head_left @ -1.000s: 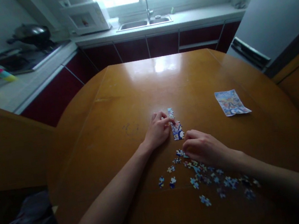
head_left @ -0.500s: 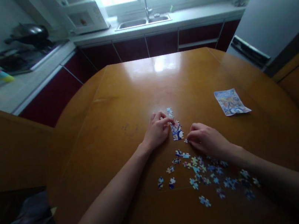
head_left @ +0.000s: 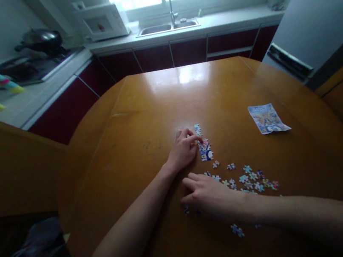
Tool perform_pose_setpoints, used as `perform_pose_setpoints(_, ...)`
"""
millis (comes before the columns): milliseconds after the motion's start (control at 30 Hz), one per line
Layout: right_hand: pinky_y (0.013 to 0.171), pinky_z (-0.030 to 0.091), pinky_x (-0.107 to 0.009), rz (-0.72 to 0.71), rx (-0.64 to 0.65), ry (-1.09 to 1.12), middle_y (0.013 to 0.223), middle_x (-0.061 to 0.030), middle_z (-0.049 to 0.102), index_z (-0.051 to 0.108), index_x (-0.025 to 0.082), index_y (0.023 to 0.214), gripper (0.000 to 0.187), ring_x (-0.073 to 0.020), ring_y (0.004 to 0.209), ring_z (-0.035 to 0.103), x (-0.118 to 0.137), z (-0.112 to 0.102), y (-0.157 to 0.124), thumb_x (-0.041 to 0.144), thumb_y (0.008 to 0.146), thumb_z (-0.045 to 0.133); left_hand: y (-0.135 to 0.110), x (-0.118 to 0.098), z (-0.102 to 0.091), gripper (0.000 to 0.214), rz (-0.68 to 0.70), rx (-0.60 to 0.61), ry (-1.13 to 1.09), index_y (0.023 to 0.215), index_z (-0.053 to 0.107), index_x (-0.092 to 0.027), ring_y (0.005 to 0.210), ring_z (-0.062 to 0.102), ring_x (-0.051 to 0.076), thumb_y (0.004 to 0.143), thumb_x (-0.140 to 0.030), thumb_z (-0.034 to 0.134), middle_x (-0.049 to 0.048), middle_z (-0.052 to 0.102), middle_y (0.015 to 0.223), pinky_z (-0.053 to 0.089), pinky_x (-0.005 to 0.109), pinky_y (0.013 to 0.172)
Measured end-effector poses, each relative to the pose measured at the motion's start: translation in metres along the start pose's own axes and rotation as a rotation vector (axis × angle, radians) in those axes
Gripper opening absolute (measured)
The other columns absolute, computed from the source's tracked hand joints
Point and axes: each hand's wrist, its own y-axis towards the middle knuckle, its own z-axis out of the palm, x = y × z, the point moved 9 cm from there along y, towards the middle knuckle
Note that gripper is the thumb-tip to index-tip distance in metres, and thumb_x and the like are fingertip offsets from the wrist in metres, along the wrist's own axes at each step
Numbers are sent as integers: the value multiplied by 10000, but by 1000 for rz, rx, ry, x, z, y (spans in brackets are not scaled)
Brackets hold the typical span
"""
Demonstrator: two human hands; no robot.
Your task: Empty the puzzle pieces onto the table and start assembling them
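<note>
A narrow strip of joined jigsaw pieces [head_left: 203, 144] lies near the middle of the round wooden table [head_left: 144, 119]. My left hand [head_left: 183, 149] rests beside it, fingers curled, fingertips pressing on the strip's left edge. Several loose blue and white puzzle pieces [head_left: 250, 179] are scattered to the right and in front. My right hand [head_left: 207, 195] lies palm down over the loose pieces at the left end of the scatter, fingers spread and pointing left. What lies under it is hidden.
A printed picture sheet [head_left: 268, 118] lies at the table's right side. One loose piece [head_left: 237, 230] sits nearer the front edge. Behind the table run a counter with a sink [head_left: 167, 27], a microwave [head_left: 103, 22] and a stove with a wok [head_left: 40, 40].
My right hand has drawn back from beside the joined strip and swung left, down onto the loose pieces in front. A small piece is left near the strip. My left hand stays put.
</note>
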Motion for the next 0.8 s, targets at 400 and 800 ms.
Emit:
perform_pose_setpoints(400,688,453,-249,148,-119,547,816,-7,644,656,173,790,77,-122,753,552,-44,-53,-14,117,842,643,1,2,-2,324,-15,-6,-42,925,771,-269,1005,472,216,850,-38,557,47,552,968,482,405,966)
perform_pose_setpoints(800,727,541,-336,630,-457,691,840,-74,757,745,165,852,122,-180,767,675,-176,-87,-86,275,817,706,1,4,-2,332,-22,2,-61,940,780,-281,978,476,208,873,-48,555,45,535,952,479,379,930)
